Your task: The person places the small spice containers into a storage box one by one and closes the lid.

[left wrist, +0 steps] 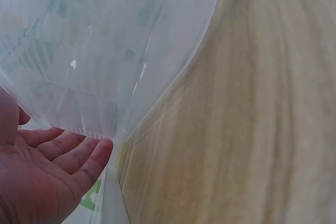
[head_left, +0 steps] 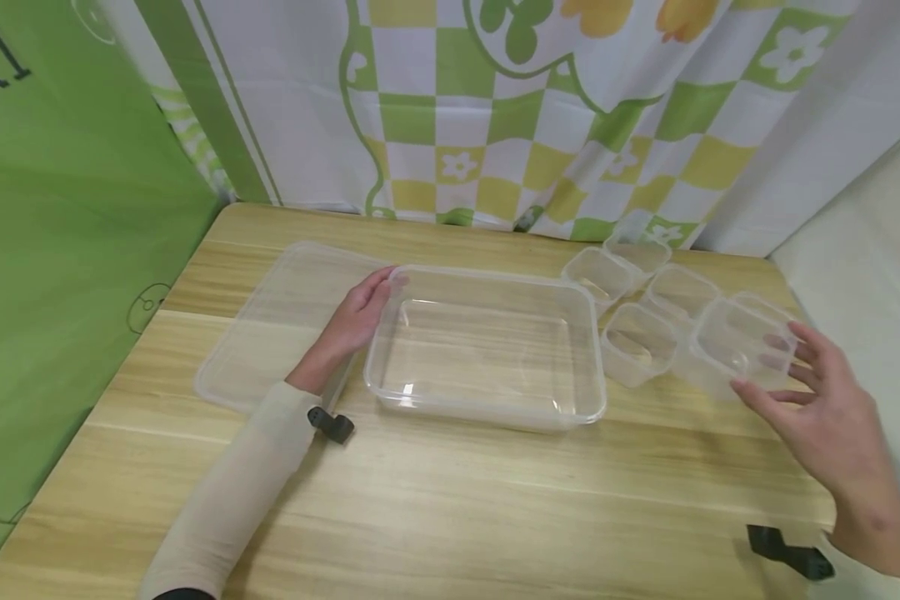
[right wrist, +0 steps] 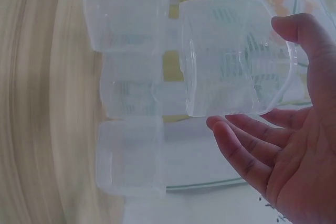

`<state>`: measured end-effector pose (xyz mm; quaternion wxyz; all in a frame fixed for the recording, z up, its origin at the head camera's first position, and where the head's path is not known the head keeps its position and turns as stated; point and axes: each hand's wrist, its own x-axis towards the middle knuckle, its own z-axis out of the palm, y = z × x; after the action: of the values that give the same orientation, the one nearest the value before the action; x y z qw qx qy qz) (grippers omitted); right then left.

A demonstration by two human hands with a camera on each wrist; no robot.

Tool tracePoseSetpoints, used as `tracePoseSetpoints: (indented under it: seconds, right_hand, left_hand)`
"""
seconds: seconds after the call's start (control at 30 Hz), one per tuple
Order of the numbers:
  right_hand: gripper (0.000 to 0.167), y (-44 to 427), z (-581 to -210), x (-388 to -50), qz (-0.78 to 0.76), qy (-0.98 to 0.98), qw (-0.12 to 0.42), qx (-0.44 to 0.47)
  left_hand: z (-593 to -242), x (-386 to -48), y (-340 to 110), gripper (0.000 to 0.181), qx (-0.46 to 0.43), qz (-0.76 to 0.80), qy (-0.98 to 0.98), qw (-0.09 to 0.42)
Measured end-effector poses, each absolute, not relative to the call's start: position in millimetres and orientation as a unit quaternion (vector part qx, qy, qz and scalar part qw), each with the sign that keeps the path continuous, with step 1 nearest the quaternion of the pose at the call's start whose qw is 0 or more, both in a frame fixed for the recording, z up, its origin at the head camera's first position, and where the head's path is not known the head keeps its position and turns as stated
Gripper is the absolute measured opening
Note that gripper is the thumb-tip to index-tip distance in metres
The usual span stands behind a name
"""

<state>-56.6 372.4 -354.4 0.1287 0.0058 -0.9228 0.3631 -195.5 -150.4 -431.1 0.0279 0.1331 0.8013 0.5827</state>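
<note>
A large clear rectangular plastic container (head_left: 487,408) sits on the table. My left hand (head_left: 358,312) holds it at its far left corner; in the left wrist view the fingers (left wrist: 79,158) touch its outer wall, and the thumb is mostly hidden. At the right, my right hand (head_left: 832,408) grips a small clear plastic container (right wrist: 236,59), thumb at its rim and fingers underneath. That container is raised off the table. Several more small clear containers (head_left: 640,343) stand close to it, between it and the large container.
A flat clear lid (head_left: 251,342) lies on the wooden table (head_left: 495,508), left of the large container and partly behind my left arm. A patterned curtain (head_left: 457,125) hangs along the back edge, and green cloth (head_left: 67,250) covers the left side.
</note>
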Motion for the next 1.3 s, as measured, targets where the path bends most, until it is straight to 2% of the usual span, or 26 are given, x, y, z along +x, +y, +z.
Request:
tracePoseSetpoints:
  seconds: [0.47, 1.3]
  right_hand:
    - [0.089, 331.4, -348.7, -68.6, 0.405, -0.901, 0.136, 0.07]
    - [0.092, 253.3, -342.8, -106.2, 0.415, -0.894, 0.067, 0.153]
  left_hand:
    - [-429.6, -194.3, -148.9, 0.045, 0.124, 0.592, 0.796, 0.029]
    - [-430.5, -194.6, -149.7, 0.046, 0.12, 0.59, 0.797, 0.035]
